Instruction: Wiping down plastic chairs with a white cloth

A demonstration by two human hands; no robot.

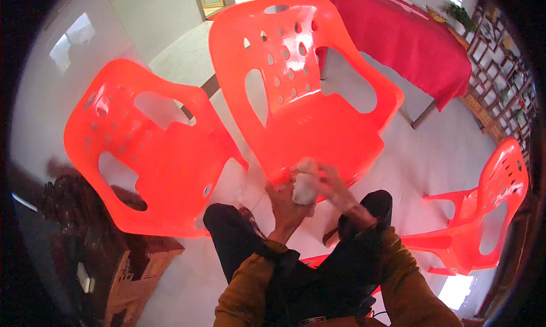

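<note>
My left hand is closed around a pale, whitish object, blurred and rounded at its near end; what it is, I cannot tell. My right hand is beside it on the right, blurred, with its fingers near or against the upper part of the object. Whether those fingers grip it is unclear. Both hands are above my knees, at the front edge of a red plastic armchair with drop-shaped holes in its backrest.
A second red plastic chair stands at the left and another at the right. A table with a red cloth is at the upper right. Carved wooden furniture stands at the lower left, and a lattice shelf at the far right.
</note>
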